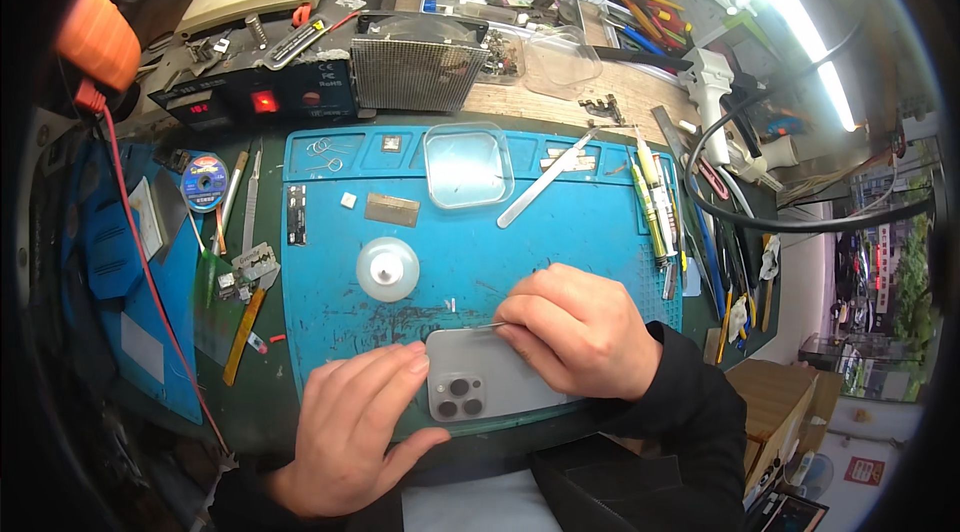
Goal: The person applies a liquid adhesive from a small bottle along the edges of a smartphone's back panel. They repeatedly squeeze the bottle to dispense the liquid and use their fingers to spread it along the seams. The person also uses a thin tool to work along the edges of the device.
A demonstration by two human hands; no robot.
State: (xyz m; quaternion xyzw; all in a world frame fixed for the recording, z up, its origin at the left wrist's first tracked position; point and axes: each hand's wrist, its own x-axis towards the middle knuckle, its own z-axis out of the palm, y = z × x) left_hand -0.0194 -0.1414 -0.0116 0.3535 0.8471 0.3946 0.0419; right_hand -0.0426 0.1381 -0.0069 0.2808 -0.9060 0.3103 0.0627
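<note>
A grey smartphone (pixel 521 373) with a three-lens camera block lies back up near the blue mat's front edge. My right hand (pixel 577 330) pinches a thin metal pin (pixel 496 325) at the phone's top long edge. My left hand (pixel 362 422) is open, fingers stretched beside the phone's camera end, fingertips at its corner. Behind the phone stand a white dispenser bottle (pixel 387 278) and, farther back, a clear shallow container (pixel 468 157). A white tweezer-like tool (pixel 530 193) and a small metal plate (pixel 391 211) lie on the blue mat (pixel 455 242).
A black powered unit (pixel 250 87) with red displays and a mesh filter (pixel 420 67) stand behind. Knives and a solder spool (pixel 207 182) lie left. Pen-like tools (pixel 650 202), a white hot-glue-gun-like tool (pixel 712 102) and a looping black cable (pixel 780 227) are right. A wooden cabinet (pixel 775 402) stands front right.
</note>
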